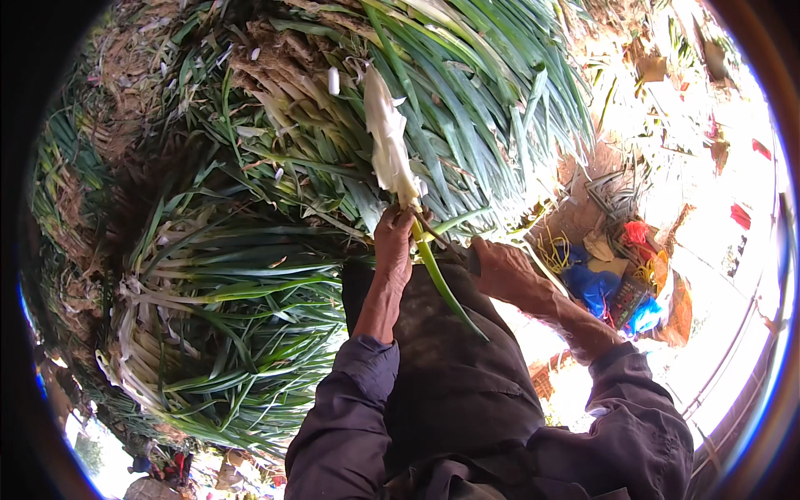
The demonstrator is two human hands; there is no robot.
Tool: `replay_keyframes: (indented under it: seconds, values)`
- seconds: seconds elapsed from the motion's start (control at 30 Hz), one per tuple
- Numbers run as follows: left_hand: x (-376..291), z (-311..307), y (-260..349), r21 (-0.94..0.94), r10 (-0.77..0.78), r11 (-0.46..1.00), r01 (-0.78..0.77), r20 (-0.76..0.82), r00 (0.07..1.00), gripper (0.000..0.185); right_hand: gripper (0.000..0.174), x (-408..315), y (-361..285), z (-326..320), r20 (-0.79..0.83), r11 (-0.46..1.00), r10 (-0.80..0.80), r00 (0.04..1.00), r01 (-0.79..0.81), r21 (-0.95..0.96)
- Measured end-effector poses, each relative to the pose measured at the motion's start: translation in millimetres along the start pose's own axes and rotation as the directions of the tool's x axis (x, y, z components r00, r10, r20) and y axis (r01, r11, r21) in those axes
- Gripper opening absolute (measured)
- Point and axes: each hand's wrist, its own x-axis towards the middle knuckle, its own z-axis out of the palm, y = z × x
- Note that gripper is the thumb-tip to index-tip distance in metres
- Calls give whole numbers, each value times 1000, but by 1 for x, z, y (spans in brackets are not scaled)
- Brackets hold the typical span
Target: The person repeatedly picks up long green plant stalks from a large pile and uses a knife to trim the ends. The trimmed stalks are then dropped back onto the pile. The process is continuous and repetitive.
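Observation:
My left hand (395,240) grips a green onion stalk (389,144) just below its thick white part, which points away from me; a green leaf hangs down over my dark trousers. My right hand (509,269) is closed on the handle of a knife (437,237), whose narrow blade reaches to the stalk beside my left fingers. Beyond my hands lies a big heap of green onions (462,106), their leaves fanned to the right. Green onions with pale stems (156,287) lie in another pile at my left.
Right of me, blue plastic bags (590,287), a red plastic piece (636,232) and yellow string (553,250) lie on the littered ground. More onion bundles with roots (75,219) are at the far left. Scraps of cardboard (653,69) lie at the upper right.

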Motion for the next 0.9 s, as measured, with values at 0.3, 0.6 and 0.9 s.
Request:
replay_keyframes:
  seconds: [0.3,0.6,0.9]
  values:
    - [7,2,-3,81,29,997,-21,-101,994,28,34,30,12,0,-82,998,54,995,-57,-29]
    - [9,3,4,24,19,1000,-17,-79,997,33,39,0,-3,2,-42,992,128,991,-129,-13]
    - [6,3,9,99,-26,994,38,-117,993,38,30,161,5,-12,-119,988,119,986,-129,-79]
